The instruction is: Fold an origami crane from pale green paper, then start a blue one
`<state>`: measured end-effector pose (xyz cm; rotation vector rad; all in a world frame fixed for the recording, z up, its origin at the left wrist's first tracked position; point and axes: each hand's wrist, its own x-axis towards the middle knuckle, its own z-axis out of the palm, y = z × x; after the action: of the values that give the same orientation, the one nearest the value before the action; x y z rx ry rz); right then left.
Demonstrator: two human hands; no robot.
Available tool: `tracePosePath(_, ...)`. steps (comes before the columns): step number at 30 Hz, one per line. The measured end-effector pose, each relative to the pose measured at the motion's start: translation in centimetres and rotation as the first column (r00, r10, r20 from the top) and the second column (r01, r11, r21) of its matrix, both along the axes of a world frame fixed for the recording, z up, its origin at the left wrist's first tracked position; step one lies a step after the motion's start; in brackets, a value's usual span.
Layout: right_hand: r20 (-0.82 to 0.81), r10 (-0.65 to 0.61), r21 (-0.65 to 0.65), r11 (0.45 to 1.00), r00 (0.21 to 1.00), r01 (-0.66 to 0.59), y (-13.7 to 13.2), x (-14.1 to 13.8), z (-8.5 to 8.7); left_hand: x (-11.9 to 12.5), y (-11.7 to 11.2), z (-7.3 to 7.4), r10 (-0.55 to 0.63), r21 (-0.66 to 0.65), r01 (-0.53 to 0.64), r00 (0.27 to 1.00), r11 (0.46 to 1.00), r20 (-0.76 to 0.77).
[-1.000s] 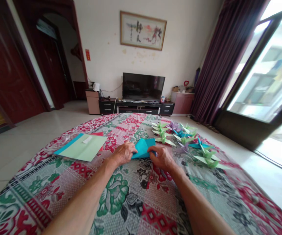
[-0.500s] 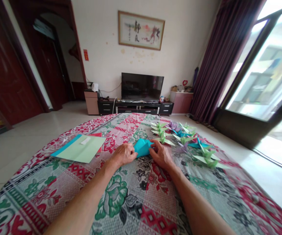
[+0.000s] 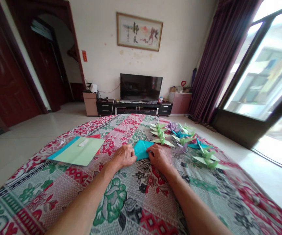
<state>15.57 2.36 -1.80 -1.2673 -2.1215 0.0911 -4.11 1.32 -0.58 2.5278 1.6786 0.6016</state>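
Turquoise paper (image 3: 141, 150): folded, angular in outline, faint crease on upper face. Held low and roughly flat at tabletop (image 3: 141, 195), pinched at left end by left hand (image 3: 125, 155), at right by right hand (image 3: 158, 156).

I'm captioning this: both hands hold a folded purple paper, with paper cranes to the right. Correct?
Wrong colour: in the head view, the left hand and right hand hold folded blue paper, not purple. The paper cranes are to the right.

In the framed picture (image 3: 139, 31) facing me, I make out a large black character, 静; marks on the red strip (image 3: 84, 55) are too small for me to read.
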Motion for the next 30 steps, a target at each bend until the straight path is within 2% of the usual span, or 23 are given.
tracePosePath(8, 0.028, -0.001, 0.043, 0.999, 1.0, 0.0, -0.3, -0.2, -0.5, -0.3, 0.0, 0.0, -0.033, -0.006, 0.033, 0.999, 0.999, 0.035)
tracePosePath(12, 0.014, -0.038, 0.037, 0.999, 0.999, 0.037, -0.2, -0.2, -0.8, -0.5, 0.4, -0.4, -0.092, 0.008, 0.092, 0.994, 0.996, -0.065)
tracePosePath(16, 0.011, -0.013, 0.025, 1.0, 1.0, 0.013, -0.4, -0.2, -0.7, -0.6, 0.5, -0.7, -0.125, 0.022, 0.129, 0.982, 0.991, -0.143)
tracePosePath(23, 0.093, -0.019, 0.03, 0.999, 0.995, 0.017, -0.9, -0.3, -0.4, -0.4, 0.1, -0.1, -0.129, 0.019, 0.133, 0.982, 0.991, -0.137)
tracePosePath(30, 0.105, -0.041, 0.034, 0.999, 0.994, 0.037, -1.2, -0.4, -0.3, 0.0, -0.4, 0.4, -0.107, 0.003, 0.109, 0.986, 0.994, -0.126)
